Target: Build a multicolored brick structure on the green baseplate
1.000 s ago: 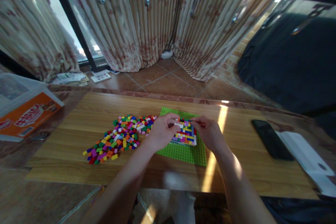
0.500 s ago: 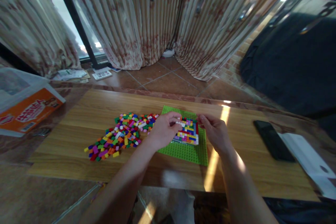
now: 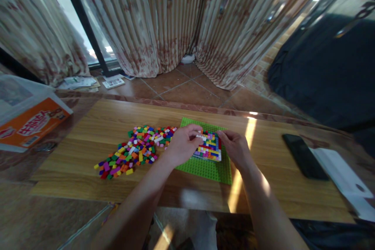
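Note:
A block of many-coloured toy bricks point(image 3: 209, 150) is built up on a green studded baseplate point(image 3: 205, 170). My left hand point(image 3: 182, 146) is over the baseplate's left side, its thumb and forefinger closed on a small white toy brick point(image 3: 201, 137). At the back right corner of the built block, my right hand point(image 3: 236, 148) has its thumb and forefinger pinched together. Whatever may be between those fingertips is too small to make out. Left of the baseplate lies a spread pile of loose toy bricks point(image 3: 137, 150), partly behind my left hand.
The wooden board point(image 3: 88, 125) bears all this. To the right lie a black phone point(image 3: 304, 156) and a white flat object point(image 3: 341, 175). A clear plastic box with an orange label point(image 3: 36, 123) stands far left. Patterned curtains point(image 3: 164, 19) hang behind.
My right hand has moved a little left, bringing its fingertips onto the back right corner of the built block. My left hand stays where it was with the white toy brick.

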{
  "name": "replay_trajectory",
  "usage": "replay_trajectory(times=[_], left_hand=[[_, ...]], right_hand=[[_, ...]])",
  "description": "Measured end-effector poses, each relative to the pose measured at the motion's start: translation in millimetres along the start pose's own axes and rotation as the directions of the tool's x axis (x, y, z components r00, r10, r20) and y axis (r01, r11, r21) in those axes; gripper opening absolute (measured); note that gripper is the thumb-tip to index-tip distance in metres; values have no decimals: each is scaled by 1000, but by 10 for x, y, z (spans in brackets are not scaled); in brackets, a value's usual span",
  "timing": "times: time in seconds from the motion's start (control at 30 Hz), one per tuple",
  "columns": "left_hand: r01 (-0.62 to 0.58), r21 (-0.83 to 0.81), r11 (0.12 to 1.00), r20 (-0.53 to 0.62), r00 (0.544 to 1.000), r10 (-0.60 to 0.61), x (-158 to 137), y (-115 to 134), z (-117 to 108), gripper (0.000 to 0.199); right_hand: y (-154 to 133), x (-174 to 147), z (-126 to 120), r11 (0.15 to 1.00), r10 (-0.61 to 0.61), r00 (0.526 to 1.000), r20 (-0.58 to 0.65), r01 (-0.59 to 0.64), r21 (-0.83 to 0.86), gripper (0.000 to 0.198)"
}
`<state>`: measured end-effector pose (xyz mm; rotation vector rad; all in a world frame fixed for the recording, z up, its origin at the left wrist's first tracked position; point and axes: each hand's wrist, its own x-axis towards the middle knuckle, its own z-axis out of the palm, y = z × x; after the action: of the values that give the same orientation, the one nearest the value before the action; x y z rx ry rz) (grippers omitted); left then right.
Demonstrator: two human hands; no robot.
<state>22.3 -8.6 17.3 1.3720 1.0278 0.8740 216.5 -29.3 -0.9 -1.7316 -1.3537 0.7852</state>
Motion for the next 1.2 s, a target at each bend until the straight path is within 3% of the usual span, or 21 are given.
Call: replay_trajectory(times=[0.2,0.43,0.5,0.6,0.7,0.77,1.07,1.2], left_hand=[[11,-34,999,-5,1000,-11,9,-19,4,27],[55,-216,975,0,998,-57,10,26,26,24],[58,-240,969,8,998,-58,11,30,25,24],[53,-269,962,22,999,-49,16,11,21,25],[17,-272,962,27,1000,-10,17,-13,19,26],[-8,-263,965,28,999,16,14,-15,22,26],[-52,-264,963,37,997,64,-4,-22,67,31],[-68,-242,968,-19,998,65,8,-26,38,32]], right_hand=[[-3,-4,11,1000,-17,1000,2,17,26,36],[-13,-33,8,999,-46,999,-10,46,13,37],[-82,-73,-7,993,-109,988,-112,103,-59,35],[-214,-153,2,956,-289,926,-244,269,-116,27],[-309,-230,68,891,-454,877,-156,444,-96,18],[-332,-264,123,869,-491,868,-68,485,-95,15],[-370,-319,162,857,-505,863,-25,498,-130,12],[-336,-261,47,875,-476,866,-152,451,-175,13]])
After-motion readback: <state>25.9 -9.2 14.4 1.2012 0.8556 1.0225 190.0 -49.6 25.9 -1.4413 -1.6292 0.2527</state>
